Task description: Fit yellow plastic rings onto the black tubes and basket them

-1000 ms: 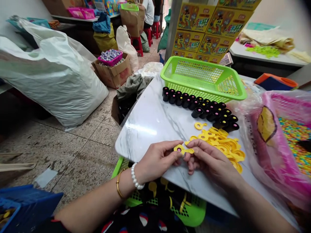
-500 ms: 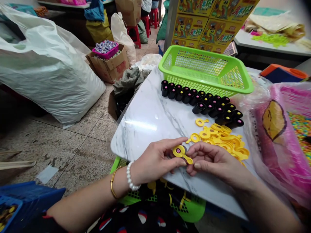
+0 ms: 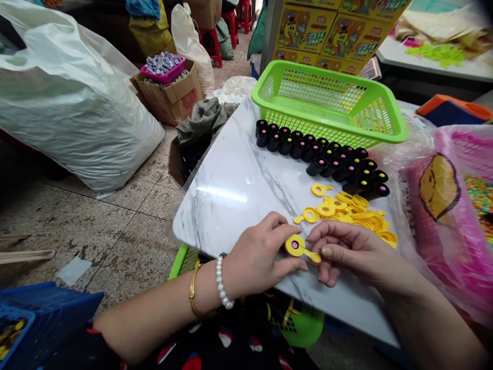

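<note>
My left hand and my right hand meet over the near edge of a white marble board. Together they pinch one yellow ring piece with a pink centre and a short tab. The left fingers close on its round part, the right fingers on its tab end. A heap of yellow ring pieces lies just beyond my right hand. Behind that, several black tubes with pink tops lie in rows.
A green mesh basket stands at the board's far edge. A pink basket in clear plastic with coloured beads is on the right. Another green basket sits under the board. A big white sack and cardboard box lie on the floor to the left.
Both hands have drawn slightly nearer to me with the yellow piece, which has tilted so its tab points down to the right. The view has dipped a little.
</note>
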{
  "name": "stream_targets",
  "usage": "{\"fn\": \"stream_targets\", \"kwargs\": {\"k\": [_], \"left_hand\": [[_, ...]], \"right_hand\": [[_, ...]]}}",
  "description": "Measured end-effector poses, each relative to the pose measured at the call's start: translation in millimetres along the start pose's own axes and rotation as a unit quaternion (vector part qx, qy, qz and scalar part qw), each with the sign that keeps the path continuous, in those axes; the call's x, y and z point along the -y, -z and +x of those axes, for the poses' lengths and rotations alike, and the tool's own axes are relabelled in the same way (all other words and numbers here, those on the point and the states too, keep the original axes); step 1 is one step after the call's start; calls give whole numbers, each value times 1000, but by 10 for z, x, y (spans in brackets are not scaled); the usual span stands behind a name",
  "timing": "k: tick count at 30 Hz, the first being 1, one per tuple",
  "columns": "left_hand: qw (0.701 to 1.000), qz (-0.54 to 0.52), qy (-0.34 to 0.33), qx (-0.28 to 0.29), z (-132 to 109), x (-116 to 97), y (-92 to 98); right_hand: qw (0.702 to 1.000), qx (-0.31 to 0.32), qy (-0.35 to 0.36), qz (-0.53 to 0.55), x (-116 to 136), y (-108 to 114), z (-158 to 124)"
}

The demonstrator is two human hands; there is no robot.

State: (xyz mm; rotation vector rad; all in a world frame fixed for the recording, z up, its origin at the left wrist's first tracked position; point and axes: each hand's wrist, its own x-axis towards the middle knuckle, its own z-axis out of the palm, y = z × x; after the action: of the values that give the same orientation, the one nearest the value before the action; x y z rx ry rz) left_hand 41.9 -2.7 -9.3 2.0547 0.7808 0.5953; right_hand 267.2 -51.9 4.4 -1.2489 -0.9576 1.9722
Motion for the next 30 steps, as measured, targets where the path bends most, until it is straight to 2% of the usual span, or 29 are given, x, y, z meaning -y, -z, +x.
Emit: {"fn": "stream_targets", "kwargs": {"k": [6,13,16,21,24,27,30], "left_hand": [[993,-112,-45,4,-35,20,58],[990,-130,17,56,-3,-6,64],[991,-116,16,72,8,-8,88],[989,-117,6,85,28,12,81],[989,-128,-11,72,43,31,49],[991,-120,-34,40,-17,22,54],[995,-83,-46,19,-224,-18,148]], "right_hand": [[1000,-3,-15,0,6,-8,20],[999,18,21,25,-11,40,38],[1000,6,28,-3,-3,-66,110],[990,-75,-6,-119,99,-321,217],[986,-75,-6,-145,121,-384,236],[980,-61,33,-186,45,-379,188],[949,-128,124,-259,-62,-323,82]]}}
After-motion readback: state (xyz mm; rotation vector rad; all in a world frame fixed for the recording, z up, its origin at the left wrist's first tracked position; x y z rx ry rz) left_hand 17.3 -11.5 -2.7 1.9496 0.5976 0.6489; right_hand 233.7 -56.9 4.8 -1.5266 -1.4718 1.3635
